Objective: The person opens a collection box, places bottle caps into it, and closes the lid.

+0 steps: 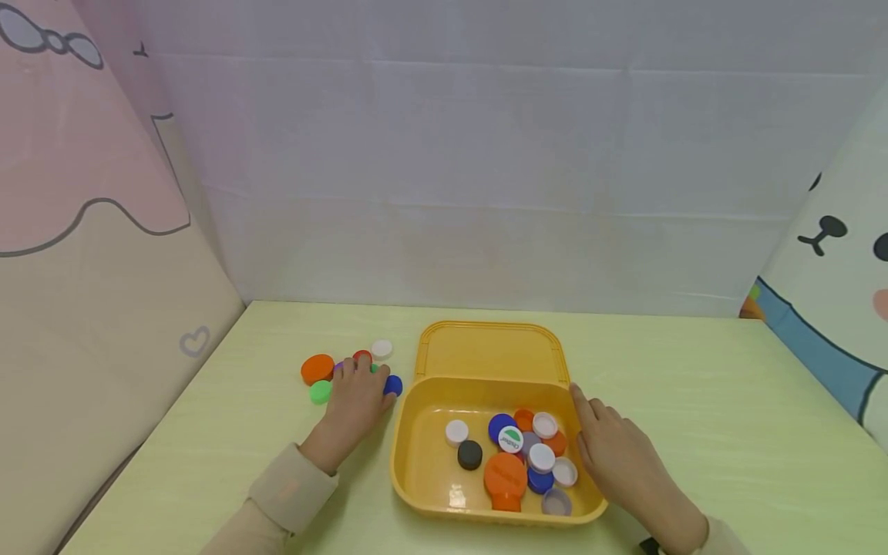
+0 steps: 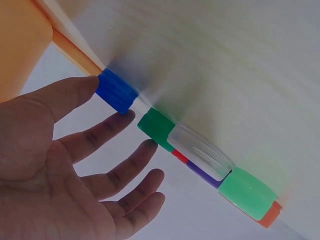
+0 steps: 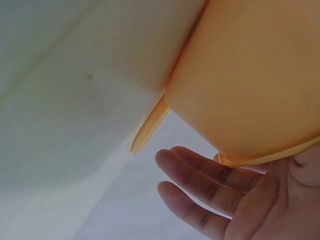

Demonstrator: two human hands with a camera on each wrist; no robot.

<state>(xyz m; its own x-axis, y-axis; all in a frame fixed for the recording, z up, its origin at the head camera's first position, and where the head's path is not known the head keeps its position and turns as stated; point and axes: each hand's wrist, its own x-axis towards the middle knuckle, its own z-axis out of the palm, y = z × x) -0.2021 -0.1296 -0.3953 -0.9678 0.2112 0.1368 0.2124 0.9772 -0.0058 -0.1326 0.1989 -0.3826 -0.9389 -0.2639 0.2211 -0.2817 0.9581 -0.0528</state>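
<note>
My left hand (image 1: 352, 395) is over a group of bottle caps left of the box. Its thumb and index finger pinch the edges of a blue cap (image 2: 116, 91), which lies on the table; the other fingers are spread near a green cap (image 2: 156, 128). My right hand (image 1: 620, 455) rests on the right rim of a yellow plastic box (image 1: 426, 493), index finger stretched towards the hinge corner, thumb over the rim. In the right wrist view its other fingers are fairly straight, apart from the wall. Inside the box lie several caps, including a large orange one (image 1: 506, 476) and a black one (image 1: 469, 455).
The box's yellow lid (image 1: 492, 351) lies folded back behind it. Around my left hand are an orange cap (image 1: 317, 369), a light green cap (image 1: 321, 392), a white cap (image 1: 381, 350) and a partly covered red cap (image 1: 361, 355). A pale cloth wall (image 1: 486, 193) closes off the table's back.
</note>
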